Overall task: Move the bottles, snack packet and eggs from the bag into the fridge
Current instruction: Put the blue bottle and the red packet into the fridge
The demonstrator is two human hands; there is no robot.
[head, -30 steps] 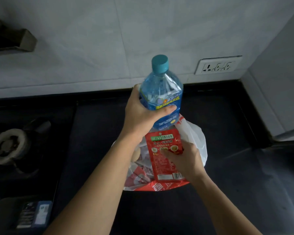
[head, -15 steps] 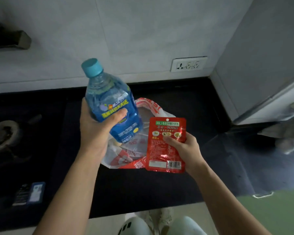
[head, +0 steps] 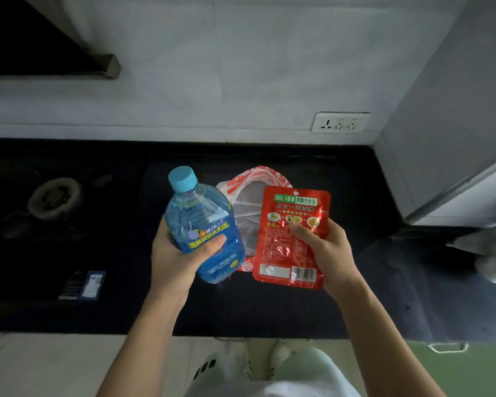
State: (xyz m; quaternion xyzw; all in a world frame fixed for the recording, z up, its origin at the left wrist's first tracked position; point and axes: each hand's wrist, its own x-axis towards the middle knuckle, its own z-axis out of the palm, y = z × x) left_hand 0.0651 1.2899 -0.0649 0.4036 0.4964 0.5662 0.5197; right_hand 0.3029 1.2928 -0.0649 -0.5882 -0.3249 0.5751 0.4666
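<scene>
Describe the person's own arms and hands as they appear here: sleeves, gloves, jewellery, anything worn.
Both arms are bare along all that shows, with no sleeve in view. The left hand and right hand wear no gloves. No watch, bracelet or ring shows on either wrist or on the fingers. Nails are short and unpainted where visible. No marks or tattoos can be seen.

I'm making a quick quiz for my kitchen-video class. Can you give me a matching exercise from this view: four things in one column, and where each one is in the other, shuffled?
Things:
1. blue bottle
2. red snack packet
3. plastic bag
4. wall socket

Places:
A. lying on the dark counter behind both hands
B. in the left hand
C. on the white wall above the counter
D. in the right hand

Pairs: 1-B, 2-D, 3-A, 4-C
</scene>
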